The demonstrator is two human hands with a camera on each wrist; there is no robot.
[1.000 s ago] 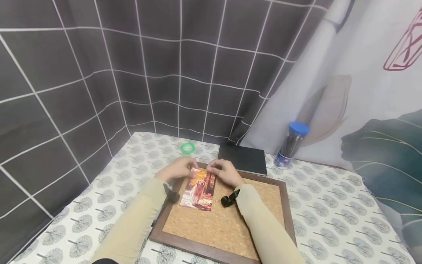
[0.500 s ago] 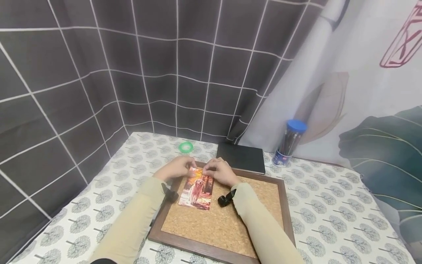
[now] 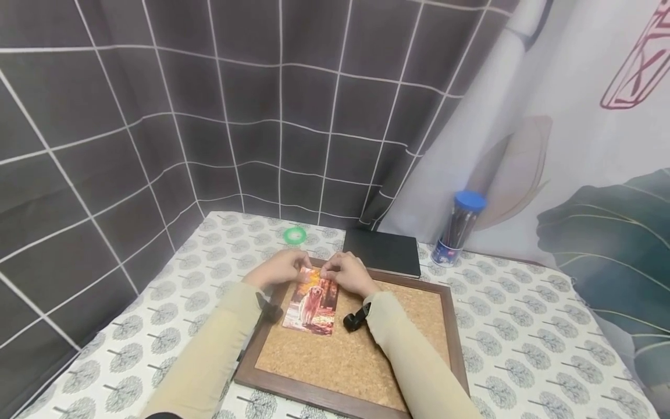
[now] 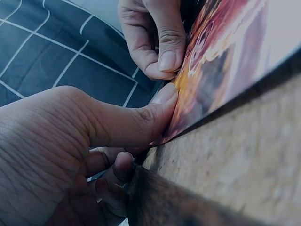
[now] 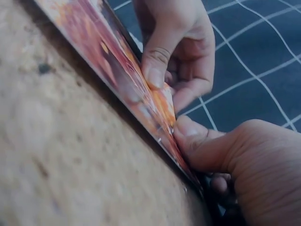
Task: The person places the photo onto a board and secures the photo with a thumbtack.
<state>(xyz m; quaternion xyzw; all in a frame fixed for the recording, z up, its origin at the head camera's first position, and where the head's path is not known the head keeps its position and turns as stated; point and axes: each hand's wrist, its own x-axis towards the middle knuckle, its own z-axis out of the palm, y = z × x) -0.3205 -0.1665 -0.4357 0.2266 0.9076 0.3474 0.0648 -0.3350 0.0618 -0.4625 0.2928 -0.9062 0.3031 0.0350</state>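
A photo of a golden dog among autumn leaves [image 3: 312, 302] lies over the upper left of a cork board [image 3: 335, 361] with a brown wooden frame. At the photo's top left corner my left hand [image 3: 278, 269] pinches the edge, thumb on the printed face. My right hand [image 3: 352, 274] pinches the top right part of the same edge. In the left wrist view the thumb [image 4: 141, 120] presses the picture's edge close to the frame. The right wrist view shows both thumbs on the photo [image 5: 108, 61], whose surface looks slightly bent; the fingers behind it are partly hidden.
Beyond the board lie a green ring-shaped roll of tape [image 3: 295, 235] and a black notebook [image 3: 381, 252]. A clear tub with a blue lid [image 3: 460, 227], holding dark sticks, stands at the back right. Dark grid-patterned curtain [image 3: 235, 116] hangs behind the tree-print tablecloth [image 3: 502, 349].
The right hand has shifted slightly left along the photo's top edge. Both hands keep their pinch, and the whole view has moved a little.
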